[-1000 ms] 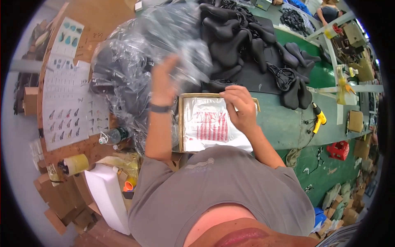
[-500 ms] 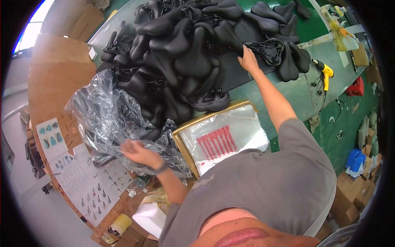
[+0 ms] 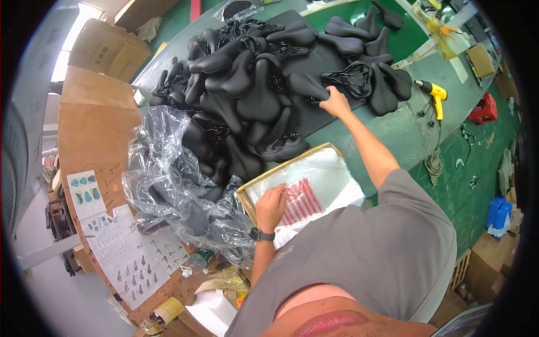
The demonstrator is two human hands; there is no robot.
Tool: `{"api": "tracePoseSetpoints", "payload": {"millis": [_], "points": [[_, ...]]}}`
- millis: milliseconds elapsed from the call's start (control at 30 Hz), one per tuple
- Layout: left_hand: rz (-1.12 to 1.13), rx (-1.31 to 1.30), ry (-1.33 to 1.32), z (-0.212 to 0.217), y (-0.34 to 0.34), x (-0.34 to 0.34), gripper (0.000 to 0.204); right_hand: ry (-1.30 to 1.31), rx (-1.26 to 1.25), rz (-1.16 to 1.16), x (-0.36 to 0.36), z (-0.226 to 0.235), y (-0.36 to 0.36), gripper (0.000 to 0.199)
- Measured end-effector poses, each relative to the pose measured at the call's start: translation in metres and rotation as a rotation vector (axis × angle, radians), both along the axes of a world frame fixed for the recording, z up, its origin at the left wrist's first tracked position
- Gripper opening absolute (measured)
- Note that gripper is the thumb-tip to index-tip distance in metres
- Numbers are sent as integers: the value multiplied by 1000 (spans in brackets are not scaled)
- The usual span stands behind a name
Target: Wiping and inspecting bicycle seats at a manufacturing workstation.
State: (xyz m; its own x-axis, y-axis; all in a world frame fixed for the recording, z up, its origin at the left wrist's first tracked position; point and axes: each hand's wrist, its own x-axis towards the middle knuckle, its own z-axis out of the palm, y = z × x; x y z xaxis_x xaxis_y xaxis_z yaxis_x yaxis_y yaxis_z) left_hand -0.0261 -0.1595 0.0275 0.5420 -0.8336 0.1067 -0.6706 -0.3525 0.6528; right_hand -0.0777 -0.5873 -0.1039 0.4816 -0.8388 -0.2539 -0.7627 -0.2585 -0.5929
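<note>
My right hand [image 3: 335, 103] grips the narrow nose of a black bicycle saddle [image 3: 306, 84] at the right side of a saddle pile. Just beyond it, an upturned saddle [image 3: 351, 80] shows its rails. My left hand [image 3: 270, 206], with a dark watch at the wrist, is over a box [image 3: 245, 197] with a gold-brown rim. Inside the box lies a stack of clear plastic bags [image 3: 303, 202] with red print. The left fingers are stretched out over the bags' left part; whether they press on them I cannot tell.
Several black saddles [image 3: 261, 92] are heaped on the green table [image 3: 331, 135]. Crumpled clear plastic [image 3: 163, 157] covers things left of the box. A yellow heat gun [image 3: 438, 100] lies at the right. Printed sheets [image 3: 132, 247] and a plastic bottle [image 3: 196, 263] are at the lower left.
My left hand has moved right, from the crumpled plastic to the bags in the box. My right hand has taken hold of a saddle's nose. The view has shifted slightly.
</note>
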Motion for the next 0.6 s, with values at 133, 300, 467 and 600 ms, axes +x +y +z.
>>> {"api": "tracePoseSetpoints", "payload": {"millis": [133,300,467,600], "points": [[-11,-52,0,12,5,-4,22,-690,1145,-27,-97,100,70,70],[133,-303,-91,44,-6,-40,25,-1203,1690,362,-181,209,197,87],[-86,-840,-223,126,-21,-110,45,-1079,1833,-26,-200,276,274,89],[-601,-509,-307,168,-21,-160,55,-896,1702,-3,-220,264,291,84]]}}
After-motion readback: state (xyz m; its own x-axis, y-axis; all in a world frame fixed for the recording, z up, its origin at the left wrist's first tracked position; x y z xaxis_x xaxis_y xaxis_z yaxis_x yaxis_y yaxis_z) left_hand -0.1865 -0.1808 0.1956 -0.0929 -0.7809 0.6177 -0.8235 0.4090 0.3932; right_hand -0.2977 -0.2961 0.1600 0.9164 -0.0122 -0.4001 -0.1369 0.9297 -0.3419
